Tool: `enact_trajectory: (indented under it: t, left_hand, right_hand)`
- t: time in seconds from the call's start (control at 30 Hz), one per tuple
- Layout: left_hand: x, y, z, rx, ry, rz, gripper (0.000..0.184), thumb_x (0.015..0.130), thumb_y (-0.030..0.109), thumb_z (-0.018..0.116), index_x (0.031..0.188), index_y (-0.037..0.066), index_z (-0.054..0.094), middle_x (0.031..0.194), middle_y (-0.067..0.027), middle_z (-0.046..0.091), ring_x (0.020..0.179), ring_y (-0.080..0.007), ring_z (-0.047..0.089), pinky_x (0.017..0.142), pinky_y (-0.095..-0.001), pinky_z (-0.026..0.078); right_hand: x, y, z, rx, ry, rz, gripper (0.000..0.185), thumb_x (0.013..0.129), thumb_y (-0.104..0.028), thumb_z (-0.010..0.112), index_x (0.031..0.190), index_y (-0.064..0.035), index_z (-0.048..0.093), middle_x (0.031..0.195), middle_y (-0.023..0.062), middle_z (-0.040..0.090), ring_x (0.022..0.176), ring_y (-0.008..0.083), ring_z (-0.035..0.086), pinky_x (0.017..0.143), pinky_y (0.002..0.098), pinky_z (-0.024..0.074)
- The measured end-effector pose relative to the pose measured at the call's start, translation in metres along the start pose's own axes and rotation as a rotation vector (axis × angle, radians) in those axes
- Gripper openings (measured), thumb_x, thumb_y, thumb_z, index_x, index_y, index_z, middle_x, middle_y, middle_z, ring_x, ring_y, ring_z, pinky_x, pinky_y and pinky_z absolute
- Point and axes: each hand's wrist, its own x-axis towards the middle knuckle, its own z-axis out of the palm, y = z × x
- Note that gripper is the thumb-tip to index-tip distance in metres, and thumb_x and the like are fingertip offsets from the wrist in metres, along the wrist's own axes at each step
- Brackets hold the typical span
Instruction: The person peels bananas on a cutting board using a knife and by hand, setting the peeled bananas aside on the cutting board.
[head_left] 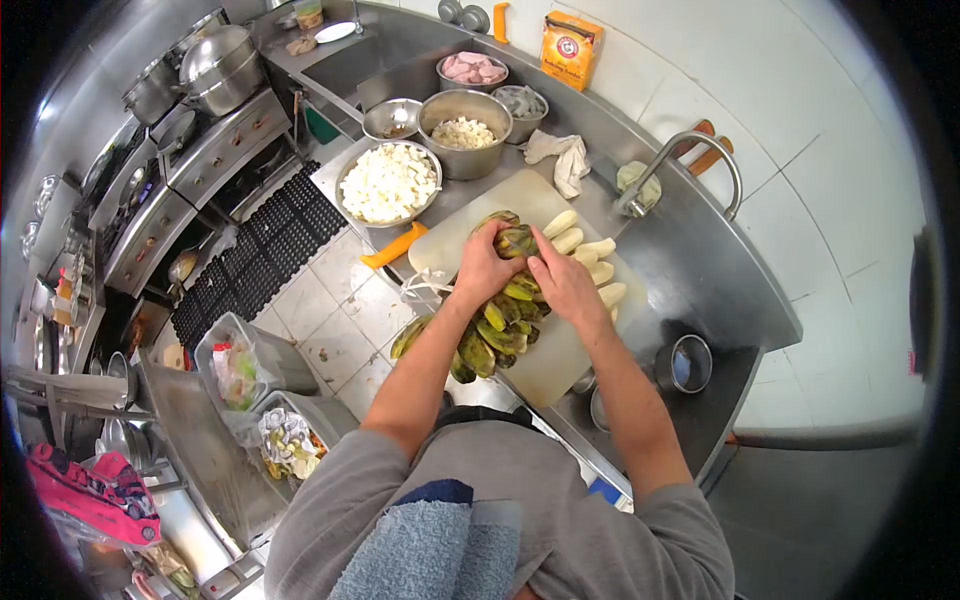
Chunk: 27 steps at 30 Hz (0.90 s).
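My left hand (482, 268) is closed around a dark green plantain (515, 241) above the cutting board (535, 195). From the other side, my right hand (566, 285) grips the same plantain, its thumb and fingers pressed against the skin. Beneath both hands lies a heap of green-yellow plantain skins or plantains (500, 330) with dark patches; which they are I cannot tell. Several peeled plantains (568, 240) lie in a row along the board's right side. An orange handle (395, 247) sticks out at the board's left edge.
A bowl of white cubes (390, 183), a pot with more pieces (462, 133) and a bowl of pink meat (472, 69) stand beyond the board. The faucet (690, 160) arches over the sink at right. Lined bins (290, 430) sit on the floor at left.
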Motion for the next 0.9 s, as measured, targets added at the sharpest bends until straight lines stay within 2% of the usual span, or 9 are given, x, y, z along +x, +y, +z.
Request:
enact_trajectory:
  t: [0.1, 0.2, 0.3, 0.5, 0.7, 0.9]
  left_hand:
    - [0.001, 0.003, -0.002, -0.115, -0.033, -0.045, 0.054, 0.065, 0.018, 0.082, 0.111, -0.001, 0.062, 0.104, -0.0204, 0.068, 0.098, -0.0344, 0.066, 0.088, -0.0393, 0.052]
    - [0.002, 0.005, -0.006, -0.079, -0.034, -0.051, 0.055, 0.065, 0.018, 0.082, 0.112, -0.001, 0.062, 0.104, -0.0194, 0.069, 0.097, -0.0339, 0.066, 0.088, -0.0391, 0.052]
    - [0.002, 0.003, -0.005, -0.067, -0.036, -0.070, 0.058, 0.066, 0.019, 0.084, 0.116, 0.000, 0.060, 0.104, -0.0172, 0.070, 0.094, -0.0269, 0.068, 0.086, -0.0367, 0.053]
    - [0.003, 0.003, -0.009, -0.107, -0.061, -0.080, 0.059, 0.068, 0.022, 0.084, 0.116, -0.001, 0.059, 0.101, -0.0166, 0.070, 0.092, -0.0270, 0.068, 0.083, -0.0368, 0.054]
    - [0.001, 0.013, -0.010, -0.031, -0.048, -0.091, 0.054, 0.065, 0.023, 0.083, 0.109, 0.001, 0.061, 0.097, -0.0174, 0.070, 0.090, -0.0292, 0.068, 0.082, -0.0381, 0.053]
    - [0.001, 0.019, -0.011, -0.059, -0.019, -0.079, 0.051, 0.066, 0.024, 0.083, 0.106, 0.001, 0.062, 0.093, -0.0169, 0.070, 0.087, -0.0299, 0.069, 0.081, -0.0385, 0.053]
  right_hand:
    - [-0.001, -0.007, -0.004, -0.069, 0.001, 0.020, 0.047, 0.099, -0.024, 0.049, 0.142, -0.0060, 0.043, 0.083, 0.0266, 0.066, 0.077, 0.0455, 0.063, 0.069, 0.0526, 0.0483]
    - [0.000, -0.014, -0.001, -0.082, 0.039, 0.039, 0.044, 0.098, -0.023, 0.049, 0.140, -0.0095, 0.046, 0.087, 0.0271, 0.066, 0.082, 0.0460, 0.063, 0.070, 0.0532, 0.0470]
    - [0.004, -0.015, 0.004, -0.089, 0.096, 0.007, 0.042, 0.098, -0.023, 0.051, 0.137, -0.0086, 0.047, 0.081, 0.0244, 0.066, 0.076, 0.0444, 0.064, 0.067, 0.0528, 0.0485]
    - [0.009, -0.016, 0.005, -0.066, 0.060, 0.043, 0.039, 0.098, -0.024, 0.050, 0.134, -0.0078, 0.046, 0.079, 0.0248, 0.066, 0.075, 0.0447, 0.064, 0.067, 0.0540, 0.0482]
    - [0.023, -0.014, 0.009, -0.069, 0.014, 0.076, 0.031, 0.099, -0.024, 0.048, 0.124, -0.0071, 0.048, 0.077, 0.0258, 0.065, 0.076, 0.0449, 0.064, 0.068, 0.0551, 0.0473]
    - [0.033, -0.004, 0.006, 0.068, -0.045, 0.057, 0.026, 0.099, -0.024, 0.047, 0.120, -0.0081, 0.047, 0.079, 0.0283, 0.064, 0.080, 0.0478, 0.062, 0.070, 0.0567, 0.0464]
